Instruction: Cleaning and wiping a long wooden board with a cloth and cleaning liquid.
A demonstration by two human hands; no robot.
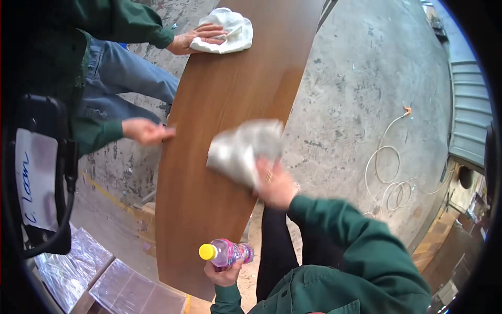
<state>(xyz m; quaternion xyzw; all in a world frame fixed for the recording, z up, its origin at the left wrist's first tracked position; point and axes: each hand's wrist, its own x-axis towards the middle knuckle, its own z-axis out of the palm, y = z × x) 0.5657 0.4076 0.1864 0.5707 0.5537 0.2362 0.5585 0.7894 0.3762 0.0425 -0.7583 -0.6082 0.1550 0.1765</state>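
Nearest the camera, the left hand (224, 272) has its fingers clamped around a small pink bottle with a yellow cap (226, 253), held level at the near end of the long brown wooden panel (209, 209). Further up, the right hand (276, 186) grips a crumpled grey cloth (241, 149) against the panel's right edge; motion blur hides the finger detail, though they seem closed on it. Wiping looks to be at mid-length. Beyond, a co-worker's hand (196, 37) presses a white cloth (226, 31) on the far end.
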